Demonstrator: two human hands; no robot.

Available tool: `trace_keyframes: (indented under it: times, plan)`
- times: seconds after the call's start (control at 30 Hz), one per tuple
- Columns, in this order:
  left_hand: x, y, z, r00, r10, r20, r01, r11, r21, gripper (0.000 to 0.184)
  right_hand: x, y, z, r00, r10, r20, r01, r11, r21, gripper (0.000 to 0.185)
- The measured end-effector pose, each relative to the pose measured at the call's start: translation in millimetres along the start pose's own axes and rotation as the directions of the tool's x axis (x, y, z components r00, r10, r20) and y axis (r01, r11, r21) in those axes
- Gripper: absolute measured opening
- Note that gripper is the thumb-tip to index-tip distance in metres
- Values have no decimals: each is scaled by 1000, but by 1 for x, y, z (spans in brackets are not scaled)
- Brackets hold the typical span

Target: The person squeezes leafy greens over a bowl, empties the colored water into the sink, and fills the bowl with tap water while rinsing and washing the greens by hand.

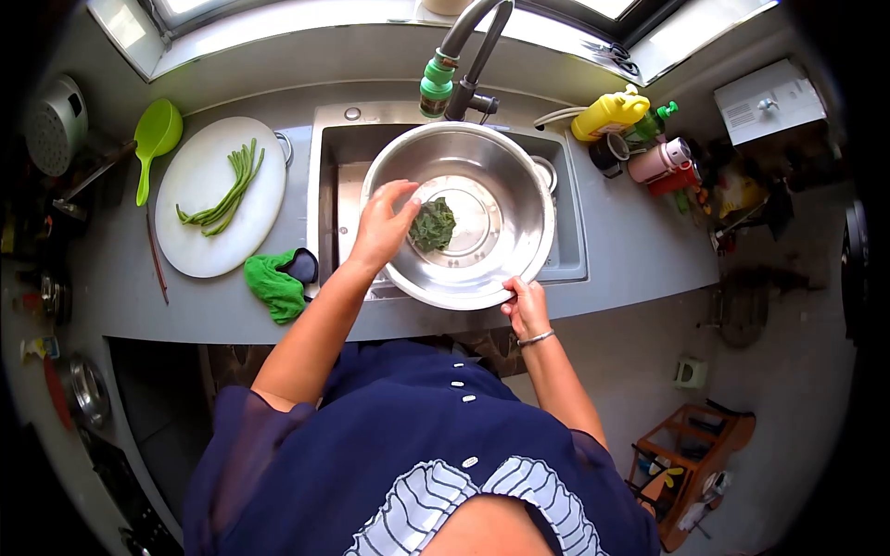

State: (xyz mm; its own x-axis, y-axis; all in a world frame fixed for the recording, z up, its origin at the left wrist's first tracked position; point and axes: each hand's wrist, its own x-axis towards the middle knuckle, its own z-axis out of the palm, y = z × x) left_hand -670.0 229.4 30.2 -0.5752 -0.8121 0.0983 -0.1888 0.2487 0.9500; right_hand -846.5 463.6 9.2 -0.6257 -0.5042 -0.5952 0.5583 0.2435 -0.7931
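Note:
A large stainless steel basin (519,222) rests over the sink. Inside it, left of centre, lies a wad of dark green leafy vegetables (433,225). My left hand (383,225) reaches over the basin's left rim, fingers apart and curved, right beside the greens; whether the fingertips touch them I cannot tell. At the basin's near right edge, my right hand (526,307) pinches the rim between thumb and fingers.
A dark faucet (461,93) with a green nozzle stands behind the basin. Left are a white round cutting board (199,255) with long green beans (243,178), a green ladle (158,130) and a green cloth (275,285). Bottles, including a yellow jug (609,115), stand right.

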Motion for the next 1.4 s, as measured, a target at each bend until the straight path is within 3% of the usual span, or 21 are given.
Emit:
trace_keyframes:
  times: [0.03,0.13,0.17,0.2,0.27,0.3,0.33,0.4,0.53,0.6,0.67,0.73,0.9,1.0,1.07,1.13,1.2,1.27,1.33,1.37,1.4]
  plan:
    - [-4,11,-11,985,116,-125,-103,989,105,27,4,0,0,999,33,9,-34,999,3,10]
    - [-10,-1,-29,922,233,-309,-78,893,444,51,14,-7,2,996,75,43,-75,997,-12,11]
    - [-13,-13,-31,918,227,-325,-54,884,465,67,19,-10,1,995,80,66,-79,997,-13,10]
    - [-14,-29,-31,917,225,-330,-48,882,468,67,24,-15,0,994,83,72,-82,997,-16,10]
    - [-16,-54,-29,921,-239,-309,254,967,11,70,35,-28,0,984,107,141,-93,990,-105,9]
    - [-18,-55,-30,862,-499,-89,447,831,-332,69,39,-35,-1,979,116,165,-99,990,-104,7]
    - [-21,-24,-35,733,-669,122,637,613,-468,64,44,-40,-1,978,116,176,-97,989,-113,7]
    - [-32,-49,-26,682,-648,339,664,355,-658,53,57,-54,1,973,118,199,-83,981,-177,8]
    - [-42,-39,-14,671,-716,194,607,381,-697,45,91,-104,5,919,193,344,4,868,-497,33]
    - [-47,-36,-10,654,-749,103,575,405,-710,48,120,-128,12,932,-220,290,358,692,-627,52]
    - [-49,-27,-8,662,-750,7,539,469,-700,52,171,-145,20,815,-463,347,577,603,-551,49]
    - [-50,-35,-7,659,-752,-25,516,475,-713,54,195,-168,54,663,-605,441,717,343,-607,50]
    - [-61,-36,-1,622,-781,-65,481,446,-755,44,257,-177,135,675,-531,512,673,159,-722,68]
    - [-69,-32,3,590,-805,-63,459,398,-794,42,275,-176,153,712,-484,509,626,109,-772,50]
    - [-74,-24,3,573,-818,-54,467,380,-798,42,284,-177,150,704,-486,519,647,137,-750,47]
    - [-78,-21,4,567,-823,-41,477,368,-798,43,283,-184,137,813,-342,471,581,422,-696,46]
    - [-84,-24,9,586,-805,-91,436,408,-802,37,290,-182,132,777,-358,518,628,495,-601,47]
    - [-87,-30,11,603,-785,-140,389,444,-807,36,291,-185,131,797,-297,526,603,431,-671,48]
    - [-84,-23,9,575,-811,-109,457,429,-779,36,302,-182,134,676,-442,590,702,143,-697,44]
    - [-83,-21,11,565,-816,-123,453,431,-781,37,306,-179,131,671,-443,594,706,138,-694,44]
    - [-83,-24,12,568,-814,-125,447,432,-783,37,284,-180,132,457,-640,618,741,-111,-662,40]
